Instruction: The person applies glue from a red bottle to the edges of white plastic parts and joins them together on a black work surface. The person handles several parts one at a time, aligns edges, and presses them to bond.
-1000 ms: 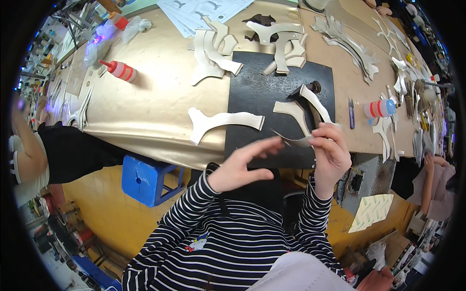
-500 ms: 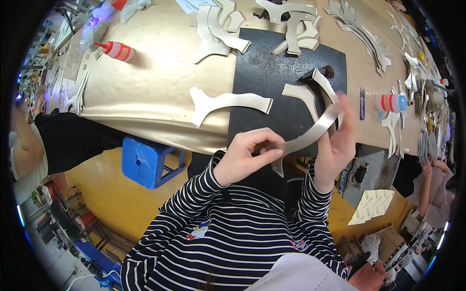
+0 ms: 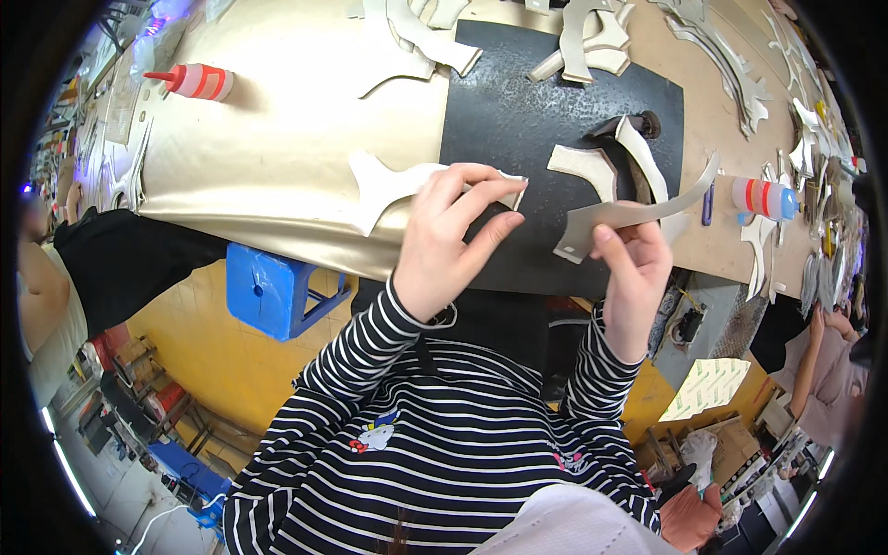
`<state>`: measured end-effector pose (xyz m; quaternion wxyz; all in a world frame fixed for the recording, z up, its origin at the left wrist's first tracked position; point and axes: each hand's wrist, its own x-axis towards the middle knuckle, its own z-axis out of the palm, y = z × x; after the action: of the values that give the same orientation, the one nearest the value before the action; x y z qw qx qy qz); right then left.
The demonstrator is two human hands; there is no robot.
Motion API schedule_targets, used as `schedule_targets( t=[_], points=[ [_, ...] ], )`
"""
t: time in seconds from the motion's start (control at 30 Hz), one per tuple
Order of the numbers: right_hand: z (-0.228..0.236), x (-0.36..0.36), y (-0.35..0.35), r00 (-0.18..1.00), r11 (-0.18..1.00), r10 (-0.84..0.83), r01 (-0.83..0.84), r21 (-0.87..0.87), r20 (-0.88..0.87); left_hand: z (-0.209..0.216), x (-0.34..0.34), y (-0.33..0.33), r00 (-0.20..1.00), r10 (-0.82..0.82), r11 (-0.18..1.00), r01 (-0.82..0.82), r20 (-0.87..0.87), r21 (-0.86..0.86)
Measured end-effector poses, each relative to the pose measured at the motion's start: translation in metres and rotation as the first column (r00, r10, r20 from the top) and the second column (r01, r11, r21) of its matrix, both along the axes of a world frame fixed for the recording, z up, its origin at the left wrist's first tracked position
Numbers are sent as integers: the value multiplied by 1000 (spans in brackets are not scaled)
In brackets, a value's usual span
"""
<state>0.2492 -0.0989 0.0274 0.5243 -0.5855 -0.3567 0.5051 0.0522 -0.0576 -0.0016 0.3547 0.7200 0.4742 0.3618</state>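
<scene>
A curved grey leather-like strip [image 3: 638, 215] is pinched between the thumb and fingers of my right hand [image 3: 640, 277], its narrow tip pointing up and right. My left hand [image 3: 453, 231] reaches over a pale Y-shaped piece [image 3: 379, 185] on the table. Its fingers are bent around that piece's right end, thumb and fingertips apart; whether they touch it is hard to tell. Just beyond my right hand, a short curved piece [image 3: 585, 165] and a longer curved piece [image 3: 643, 153] lie on a black mat [image 3: 518, 92], beside a dark tool [image 3: 615, 129] partly covered by the longer one.
Stacks of pale cut pieces [image 3: 416, 42] lie along the far side. A red-tipped bottle [image 3: 196, 81] rests at far left; a blue-capped bottle [image 3: 763, 198] and a slim purple tool [image 3: 709, 203] are at right. A blue stool [image 3: 264, 291] stands below the table edge.
My left hand has let go of the strip and moved up to the Y-shaped piece. My right hand has closed on the strip, which now sits farther right. The view has shifted slightly.
</scene>
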Motion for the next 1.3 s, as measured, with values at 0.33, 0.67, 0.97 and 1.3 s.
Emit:
schedule_targets(
  t=[0.33, 0.67, 0.97, 1.3],
  points=[
    [-24, 0, 20, 982, 967, 188, -190, -172, -29, -36, -7, 13, 963, 30, 990, 9, -269, 140],
    [-38, -7, 27, 951, 950, 234, -179, -256, 203, -41, -7, 18, 966, 22, 991, 12, -258, 131],
    [-42, -9, 28, 953, 964, 219, -178, -199, 208, -42, -8, 18, 967, 3, 994, 24, -254, 105],
    [-42, -10, 29, 946, 963, 228, -184, -198, 231, -47, -7, 18, 973, 28, 992, 1, -228, 124]
  ],
)
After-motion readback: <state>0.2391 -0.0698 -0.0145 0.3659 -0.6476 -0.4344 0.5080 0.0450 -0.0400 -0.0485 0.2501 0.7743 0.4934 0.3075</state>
